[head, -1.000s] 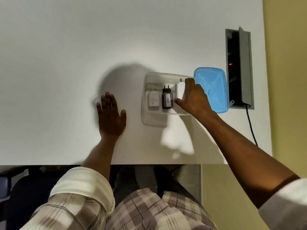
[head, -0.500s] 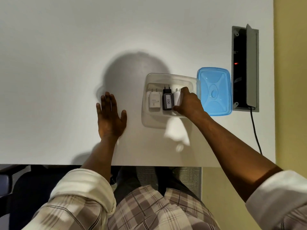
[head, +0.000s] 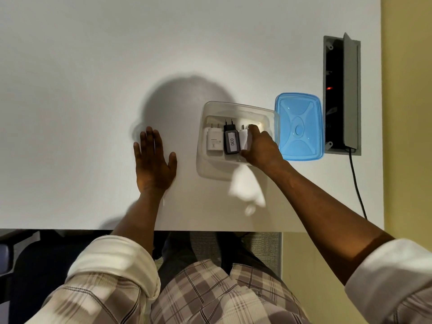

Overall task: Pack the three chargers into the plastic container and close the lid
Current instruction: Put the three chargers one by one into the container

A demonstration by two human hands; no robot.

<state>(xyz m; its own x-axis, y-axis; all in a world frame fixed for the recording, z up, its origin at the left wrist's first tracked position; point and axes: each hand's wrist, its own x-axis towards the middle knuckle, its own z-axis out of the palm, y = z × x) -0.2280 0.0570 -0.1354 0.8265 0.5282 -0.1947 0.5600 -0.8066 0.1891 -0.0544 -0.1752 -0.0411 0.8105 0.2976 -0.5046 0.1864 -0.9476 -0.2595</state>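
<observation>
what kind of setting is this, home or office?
Probably an office desk: a plain white tabletop with a built-in power and cable box, flap open, cord running out; a chair at lower left.

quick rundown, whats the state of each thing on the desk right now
plastic container: open, upright on desk
blue lid: off, flat beside container
white charger: lying inside container
black charger: lying inside, middle
second white charger: inside, right hand on it
right hand: in container
left hand: flat on desk, empty
desk power box: flap open
</observation>
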